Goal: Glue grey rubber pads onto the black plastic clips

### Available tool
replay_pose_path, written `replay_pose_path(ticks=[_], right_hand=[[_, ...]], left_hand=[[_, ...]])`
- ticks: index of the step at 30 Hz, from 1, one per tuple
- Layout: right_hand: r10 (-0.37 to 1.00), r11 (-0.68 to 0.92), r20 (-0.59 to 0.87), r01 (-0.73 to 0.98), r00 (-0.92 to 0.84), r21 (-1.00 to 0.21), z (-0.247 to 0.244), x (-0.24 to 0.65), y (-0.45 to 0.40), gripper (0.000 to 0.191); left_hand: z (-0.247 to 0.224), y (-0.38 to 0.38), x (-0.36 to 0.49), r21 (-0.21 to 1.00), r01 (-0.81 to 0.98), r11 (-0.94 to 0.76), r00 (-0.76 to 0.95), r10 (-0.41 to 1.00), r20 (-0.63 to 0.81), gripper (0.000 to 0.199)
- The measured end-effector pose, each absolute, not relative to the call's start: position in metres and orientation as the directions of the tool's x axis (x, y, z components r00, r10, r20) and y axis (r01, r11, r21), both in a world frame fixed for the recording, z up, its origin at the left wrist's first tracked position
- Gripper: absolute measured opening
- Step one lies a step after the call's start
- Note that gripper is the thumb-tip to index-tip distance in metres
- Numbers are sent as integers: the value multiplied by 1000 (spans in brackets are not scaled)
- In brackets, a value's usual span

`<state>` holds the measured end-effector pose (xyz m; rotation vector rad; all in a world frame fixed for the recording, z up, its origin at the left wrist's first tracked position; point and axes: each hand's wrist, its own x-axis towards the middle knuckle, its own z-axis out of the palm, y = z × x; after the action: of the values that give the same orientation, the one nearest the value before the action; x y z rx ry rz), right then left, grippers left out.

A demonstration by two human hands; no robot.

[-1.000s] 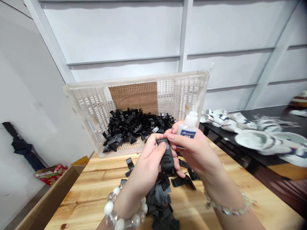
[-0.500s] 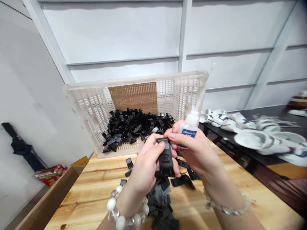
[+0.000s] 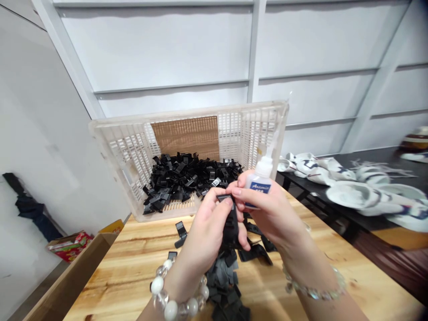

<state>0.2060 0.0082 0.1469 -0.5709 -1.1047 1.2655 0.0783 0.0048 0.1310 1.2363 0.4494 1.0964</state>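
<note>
Head camera looks down on both hands, raised close together over a wooden workbench. The left hand is curled in a narrow, firm grip around a black plastic clip, which stands nearly upright with the thumb pressed near its top end. The right hand closes on a white glue bottle with a blue label, holding it upright with a slight tilt. The right hand's fingertips reach across to just beside the top of the clip. A beaded bracelet circles the left wrist, and a thinner crystal bracelet circles the right.

Below the hands, loose black plastic pieces lie in a heap on the workbench. Beyond them, a tilted white plastic crate holds a dense pile of black clips against its slatted walls, with a brown cardboard sheet at the back. White sneakers lie on a dark table to the right.
</note>
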Motion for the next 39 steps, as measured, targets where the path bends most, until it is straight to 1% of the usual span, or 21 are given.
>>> replay_pose_path(ticks=[7,11,15,21,28,31,33,36,38,39], right_hand=[[936,265,343,-474,-85,-840,146,205,9,24],[935,276,348,-474,-71,-836,145,207,10,24],[924,317,378,-442,-55,-839,146,208,11,21],[919,326,391,-456,-52,-828,145,209,11,21],[914,338,402,-449,-51,-827,145,209,12,21],[906,350,419,-449,-62,-822,148,212,8,19],[891,397,452,-420,-37,-816,152,216,3,17],[868,469,497,-370,23,-802,157,226,-4,15],[850,510,523,-361,70,-781,159,233,-6,14],[842,525,532,-356,88,-773,160,235,-7,14]], left_hand=[[129,6,77,909,-404,-105,447,844,297,16],[128,6,76,900,-431,-67,467,837,286,11],[126,8,76,884,-467,-14,494,825,274,20],[128,9,78,888,-454,-72,447,844,296,20],[130,7,76,905,-417,-83,464,836,291,23],[138,-2,70,916,-385,-110,469,832,297,23],[147,-13,63,905,-390,-170,445,826,347,21],[162,-35,49,862,-408,-301,337,828,449,22],[164,-49,36,866,-365,-341,248,861,444,23],[161,-55,28,889,-320,-329,219,887,407,22]])
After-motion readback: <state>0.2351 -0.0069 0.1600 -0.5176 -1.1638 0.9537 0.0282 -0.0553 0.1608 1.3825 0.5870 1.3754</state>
